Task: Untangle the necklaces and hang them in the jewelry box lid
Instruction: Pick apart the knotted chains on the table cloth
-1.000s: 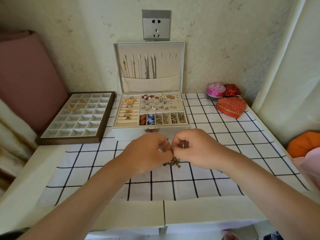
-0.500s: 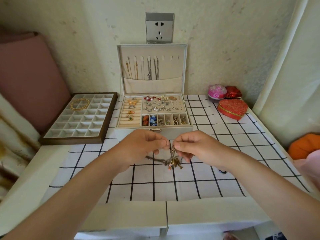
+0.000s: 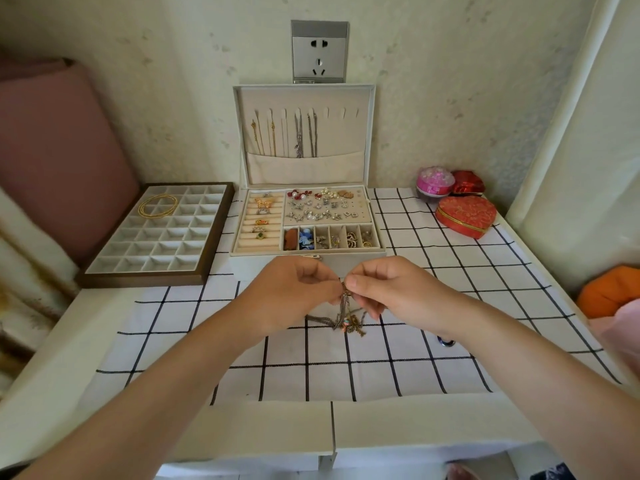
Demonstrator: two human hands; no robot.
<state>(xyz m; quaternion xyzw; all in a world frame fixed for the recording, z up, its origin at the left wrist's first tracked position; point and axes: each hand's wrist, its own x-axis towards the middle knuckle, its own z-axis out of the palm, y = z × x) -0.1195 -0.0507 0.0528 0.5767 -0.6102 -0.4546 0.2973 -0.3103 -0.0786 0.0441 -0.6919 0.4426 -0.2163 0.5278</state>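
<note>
Head view: a tangled clump of necklaces (image 3: 347, 317) hangs just below two hands that meet at its top. The fingertips of the left hand (image 3: 294, 296) and the right hand (image 3: 391, 292) both pinch it, close in front of the open jewelry box (image 3: 252, 267). Its lower end, with small pendants, trails onto the black-and-white checked cloth (image 3: 346, 362) on the desk (image 3: 52, 358). Behind, the upright lid (image 3: 304, 169) carries gold and silver chains (image 3: 300, 136) above a fabric pocket. A compartment tray (image 3: 138, 280) holding gold bangles (image 3: 157, 206) lies left of the box; a red heart-shaped box (image 3: 465, 213) sits right.
</note>
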